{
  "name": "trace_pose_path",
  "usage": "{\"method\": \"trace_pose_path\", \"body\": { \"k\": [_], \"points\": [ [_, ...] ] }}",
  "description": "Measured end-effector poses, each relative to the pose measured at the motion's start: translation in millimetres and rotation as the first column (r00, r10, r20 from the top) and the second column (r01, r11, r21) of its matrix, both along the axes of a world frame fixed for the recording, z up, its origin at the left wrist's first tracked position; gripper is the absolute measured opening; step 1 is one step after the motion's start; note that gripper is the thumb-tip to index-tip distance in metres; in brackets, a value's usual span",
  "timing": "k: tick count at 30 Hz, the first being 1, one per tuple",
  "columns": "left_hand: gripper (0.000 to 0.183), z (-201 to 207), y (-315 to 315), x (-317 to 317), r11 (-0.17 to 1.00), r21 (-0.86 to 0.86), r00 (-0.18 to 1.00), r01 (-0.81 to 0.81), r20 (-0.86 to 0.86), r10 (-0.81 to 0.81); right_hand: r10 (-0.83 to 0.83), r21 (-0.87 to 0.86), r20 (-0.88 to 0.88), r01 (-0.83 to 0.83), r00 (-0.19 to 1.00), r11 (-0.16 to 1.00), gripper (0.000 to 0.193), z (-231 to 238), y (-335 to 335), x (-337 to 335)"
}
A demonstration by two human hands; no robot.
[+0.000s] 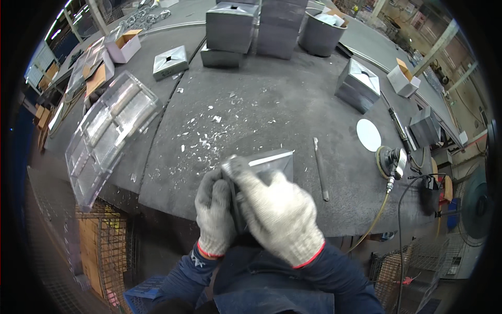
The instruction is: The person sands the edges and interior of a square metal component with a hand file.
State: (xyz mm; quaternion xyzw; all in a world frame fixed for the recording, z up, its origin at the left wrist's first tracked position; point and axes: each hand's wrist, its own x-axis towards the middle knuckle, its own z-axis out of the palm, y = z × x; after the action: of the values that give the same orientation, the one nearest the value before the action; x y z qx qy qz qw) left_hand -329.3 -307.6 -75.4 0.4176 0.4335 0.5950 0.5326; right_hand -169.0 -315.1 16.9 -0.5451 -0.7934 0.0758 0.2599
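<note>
A grey sheet-metal box [282, 165] with a bright, shiny edge stands at the front of the table, close to my body. My left hand [215, 209], in a grey-white knit glove, grips the box along its left side. Across the box's near left corner lies my right hand [280, 212], also gloved and slightly blurred. Its fingers are closed at that edge, and whatever they may hold is hidden. Both hands cover much of the box. To the right, a flat dark metal file-like bar [321, 170] rests on the table.
White flakes [209, 137] litter the dark table [293, 110]. More metal boxes [228, 29] are stacked at the back. A round air sander [391, 159] with a yellow hose and a white disc [369, 135] lie right. A clear plastic tray [112, 120] overhangs the left edge.
</note>
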Motion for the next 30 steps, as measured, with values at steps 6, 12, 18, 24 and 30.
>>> {"method": "trace_pose_path", "body": {
  "k": [6, 12, 18, 24, 30],
  "points": [
    [0.046, -13, -20, 5, 0.981, 0.058, 0.979, -0.182, -0.086, 0.187, -0.218, 0.138, -0.112, 0.232, 0.970, 0.963, 0.052, -35, 8, 30],
    [0.041, -16, -22, -1, 0.988, 0.091, 0.991, -0.126, -0.034, 0.129, 0.028, 0.186, -0.121, -0.005, 0.992, 0.982, 0.052, -12, -18, -11],
    [0.057, -29, -18, 6, 0.959, 0.090, 0.930, -0.271, -0.232, 0.284, -0.475, 0.000, -0.189, 0.484, 0.859, 0.875, 0.032, -65, 14, 108],
    [0.069, 8, 18, 11, 0.984, 0.177, 0.930, -0.020, -0.357, 0.084, -0.283, 0.080, -0.481, 0.363, 0.830, 0.928, 0.043, -60, -21, 132],
    [0.055, 94, 82, 73, 0.983, 0.115, 0.914, 0.145, -0.395, -0.089, -0.413, -0.027, -0.501, 0.464, 0.760, 0.886, 0.064, -75, -59, 155]
  ]
}}
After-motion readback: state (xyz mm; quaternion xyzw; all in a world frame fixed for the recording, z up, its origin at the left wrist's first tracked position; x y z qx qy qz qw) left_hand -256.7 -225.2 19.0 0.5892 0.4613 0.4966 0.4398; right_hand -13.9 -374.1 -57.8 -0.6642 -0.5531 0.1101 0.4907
